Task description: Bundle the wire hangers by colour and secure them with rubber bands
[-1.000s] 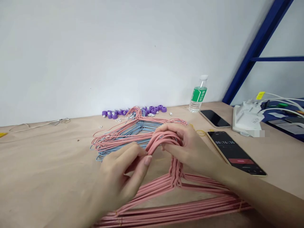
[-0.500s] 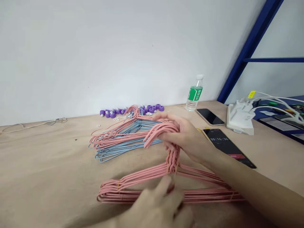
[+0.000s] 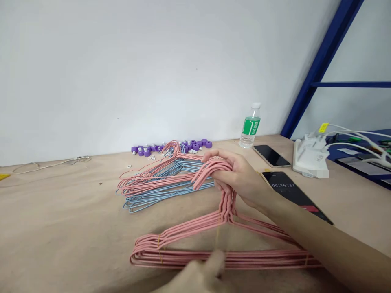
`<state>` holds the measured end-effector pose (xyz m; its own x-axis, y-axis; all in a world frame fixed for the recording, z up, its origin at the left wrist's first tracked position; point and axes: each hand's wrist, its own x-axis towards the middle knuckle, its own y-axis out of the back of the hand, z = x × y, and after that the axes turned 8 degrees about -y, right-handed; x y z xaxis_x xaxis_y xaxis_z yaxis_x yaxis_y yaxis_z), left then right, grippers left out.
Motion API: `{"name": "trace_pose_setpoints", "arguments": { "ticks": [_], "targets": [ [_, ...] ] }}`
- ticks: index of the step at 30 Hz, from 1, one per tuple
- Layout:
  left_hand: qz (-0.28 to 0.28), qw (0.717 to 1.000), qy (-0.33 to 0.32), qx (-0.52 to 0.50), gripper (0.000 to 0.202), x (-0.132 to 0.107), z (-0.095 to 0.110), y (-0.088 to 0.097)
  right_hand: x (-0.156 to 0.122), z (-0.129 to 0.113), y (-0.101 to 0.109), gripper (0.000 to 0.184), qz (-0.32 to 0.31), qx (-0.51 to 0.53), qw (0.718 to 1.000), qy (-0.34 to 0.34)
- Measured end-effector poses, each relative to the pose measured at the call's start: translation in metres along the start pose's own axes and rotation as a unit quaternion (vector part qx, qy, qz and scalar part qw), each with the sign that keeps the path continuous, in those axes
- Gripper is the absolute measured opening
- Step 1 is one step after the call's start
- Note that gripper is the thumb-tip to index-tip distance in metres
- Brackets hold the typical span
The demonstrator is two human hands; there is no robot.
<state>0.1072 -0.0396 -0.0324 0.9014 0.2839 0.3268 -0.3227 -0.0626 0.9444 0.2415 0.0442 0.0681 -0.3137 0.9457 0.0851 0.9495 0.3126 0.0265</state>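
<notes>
My right hand (image 3: 236, 173) is wrapped round the hooks of a bundle of pink hangers (image 3: 195, 226), holding them upright on the table. Thin yellow rubber bands (image 3: 159, 241) circle the bundle near its two ends. Below the hooks, my left hand (image 3: 201, 272) is blurred, its fingers pinched together in front of the lower bars. Another rubber band (image 3: 218, 236) stretches from the necks of the hangers down to those fingers. Just behind lies a pile of thinner pink and blue wire hangers (image 3: 152, 191).
Purple caps (image 3: 146, 152) lie along the wall. On the right are a water bottle (image 3: 250, 126), a dark phone (image 3: 271, 156), a phone with a running timer (image 3: 293, 195) and a white power strip (image 3: 310, 156) with cables. A thin cord (image 3: 51, 165) lies at left.
My left hand has moved down from the hanger necks, drawing the rubber band out with it. The right hand keeps its hold on the hooks. The camera view has shifted slightly.
</notes>
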Motion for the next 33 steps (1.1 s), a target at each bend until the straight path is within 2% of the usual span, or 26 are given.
{"name": "trace_pose_setpoints", "arguments": {
  "ticks": [3,5,6,7,8,9,10,12,17,19,23,24,25,26,29,30,33],
  "targets": [
    [0.058,0.995,0.066,-0.037,0.038,-0.018,-0.025,0.05,-0.003,-0.002,-0.003,0.027,-0.015,-0.019,1.0,-0.007],
    [0.111,0.98,0.149,-0.07,0.036,-0.02,-0.042,0.079,-0.007,-0.004,-0.006,0.028,-0.023,-0.027,0.999,-0.008],
    [0.142,0.944,0.217,-0.205,0.034,-0.019,-0.05,0.088,-0.008,-0.005,-0.008,0.029,-0.026,-0.029,0.999,-0.003],
    [0.136,0.901,0.261,-0.318,0.032,-0.015,-0.057,0.093,-0.01,-0.006,-0.009,0.028,-0.029,-0.028,0.999,0.004],
    [0.119,0.865,0.294,-0.388,0.029,-0.011,-0.063,0.095,-0.012,-0.006,-0.01,0.028,-0.034,-0.026,0.999,0.01],
    [0.097,0.844,0.309,-0.429,0.026,-0.007,-0.069,0.093,-0.013,-0.006,-0.011,0.027,-0.041,-0.023,0.999,0.016],
    [0.08,0.838,0.312,-0.441,0.023,-0.002,-0.072,0.089,-0.014,-0.006,-0.011,0.027,-0.049,-0.02,0.998,0.021],
    [0.066,0.854,0.295,-0.423,0.022,0.008,-0.075,0.08,-0.014,-0.005,-0.011,0.028,-0.059,-0.015,0.998,0.023],
    [0.019,0.951,0.138,-0.277,0.016,0.024,-0.067,0.073,-0.013,-0.007,-0.009,0.027,-0.043,-0.02,0.998,0.037],
    [0.037,0.959,0.136,-0.246,0.019,0.027,-0.065,0.073,-0.014,-0.008,-0.009,0.028,-0.042,-0.028,0.998,0.046],
    [0.062,0.945,0.185,-0.262,0.013,0.028,-0.071,0.072,-0.015,-0.009,-0.009,0.029,-0.025,-0.028,0.998,0.048],
    [0.07,0.936,0.204,-0.279,0.01,0.028,-0.072,0.073,-0.015,-0.009,-0.01,0.028,-0.02,-0.026,0.998,0.049],
    [0.089,0.915,0.243,-0.31,0.008,0.029,-0.074,0.073,-0.015,-0.008,-0.01,0.028,-0.016,-0.025,0.998,0.052],
    [0.117,0.882,0.295,-0.348,0.005,0.03,-0.076,0.074,-0.015,-0.007,-0.011,0.027,-0.013,-0.027,0.998,0.057],
    [0.205,0.758,0.446,-0.429,0.003,0.033,-0.082,0.075,-0.014,-0.006,-0.012,0.025,-0.007,-0.037,0.997,0.06],
    [0.219,0.741,0.47,-0.426,0.004,0.033,-0.084,0.075,-0.014,-0.005,-0.013,0.024,-0.004,-0.041,0.998,0.056],
    [0.272,0.742,0.493,-0.363,0.008,0.03,-0.093,0.081,-0.011,-0.003,-0.014,0.025,0.007,-0.042,0.998,0.048]
  ]
}}
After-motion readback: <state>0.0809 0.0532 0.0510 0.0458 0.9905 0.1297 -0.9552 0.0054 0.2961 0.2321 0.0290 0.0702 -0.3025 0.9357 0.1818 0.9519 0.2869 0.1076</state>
